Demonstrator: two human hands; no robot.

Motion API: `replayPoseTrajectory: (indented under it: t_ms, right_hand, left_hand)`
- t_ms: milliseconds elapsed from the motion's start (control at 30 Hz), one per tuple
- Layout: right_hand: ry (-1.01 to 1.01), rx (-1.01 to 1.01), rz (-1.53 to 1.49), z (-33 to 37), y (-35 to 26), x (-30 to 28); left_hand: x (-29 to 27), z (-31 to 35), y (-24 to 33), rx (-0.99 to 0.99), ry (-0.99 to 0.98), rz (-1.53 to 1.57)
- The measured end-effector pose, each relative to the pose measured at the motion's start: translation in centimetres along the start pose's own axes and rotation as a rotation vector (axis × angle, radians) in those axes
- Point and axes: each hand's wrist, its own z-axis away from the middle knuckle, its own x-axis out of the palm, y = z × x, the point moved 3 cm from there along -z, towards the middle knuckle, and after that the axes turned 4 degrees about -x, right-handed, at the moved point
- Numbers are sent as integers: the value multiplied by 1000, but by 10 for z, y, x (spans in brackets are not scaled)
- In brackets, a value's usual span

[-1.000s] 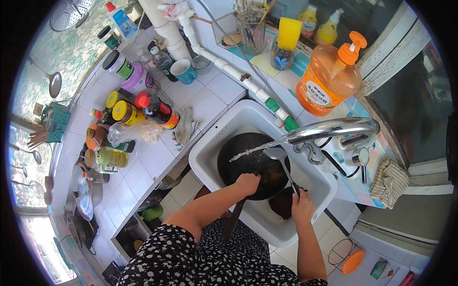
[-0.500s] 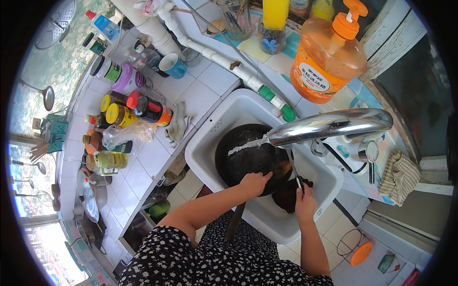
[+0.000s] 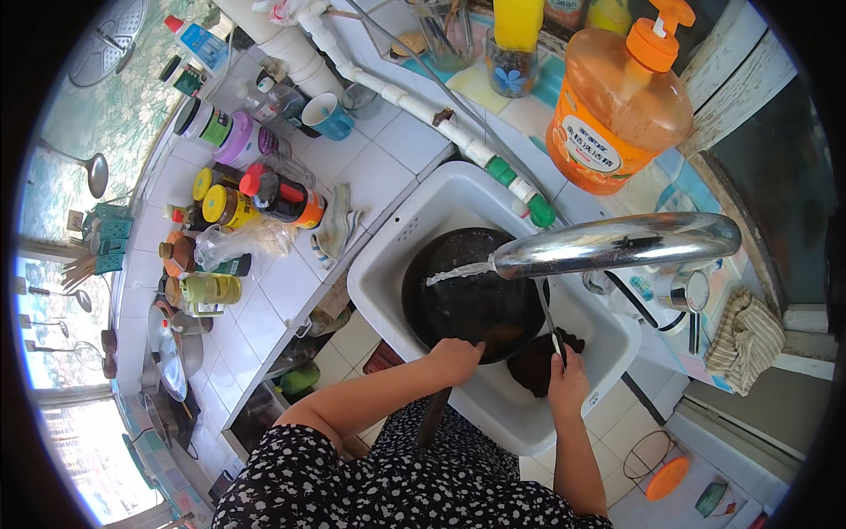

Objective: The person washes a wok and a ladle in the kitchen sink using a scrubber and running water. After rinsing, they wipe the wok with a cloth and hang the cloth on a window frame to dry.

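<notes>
Black round metal wok [image 3: 467, 309]: parked in the white rectangular sink [image 3: 493, 406], seemingly being rinsed by water [image 3: 463, 271] from the curved chrome tap [image 3: 626, 242].
Left hand [image 3: 456, 360]: fingers at near rim, grip can't be told.
Right hand [image 3: 568, 385]: fingers clamped on a long metal-shafted utensil [image 3: 548, 313].
Sink: dark crumpled lump [image 3: 531, 366] also held.
Rim: steadying probably needed next.

A homely kitchen, where a pan [image 3: 454, 304] sat in a sink [image 3: 374, 273] under a running tap [image 3: 617, 242], bottles [image 3: 286, 196] and jars [image 3: 231, 208] crowded a tiled counter [image 3: 286, 271] (a lidded pot [image 3: 167, 357] stood farther along), a ladle [image 3: 96, 175] and a skimmer [image 3: 110, 46] hung by a flowered wall [image 3: 141, 119].
</notes>
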Motion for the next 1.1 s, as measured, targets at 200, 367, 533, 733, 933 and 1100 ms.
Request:
replayPoseTrajectory:
  t_ms: [200, 367, 533, 733, 933, 1100]
  right_hand:
    - [18, -60, 18, -3, 0, -5]
    - [7, -59, 68, -3, 0, 1]
    - [-5, -50, 38, -3, -1, 5]
    - [1, -51, 40, -5, 1, -1]
    - [0, -58, 25, -10, -6, -6]
    - [-7, -27, 24, -10, -3, 1]
  left_hand:
    - [25, -129, -51, -294, 397, 10]
    - [-9, -66, -111, -726, 583, 460]
    - [-41, 11, -52, -141, -286, -297]
    - [-24, -69, 3, -1, 197, 132]
    - [5, -87, -75, -383, 342, -64]
    - [5, -1, -72, -255, -167, -191]
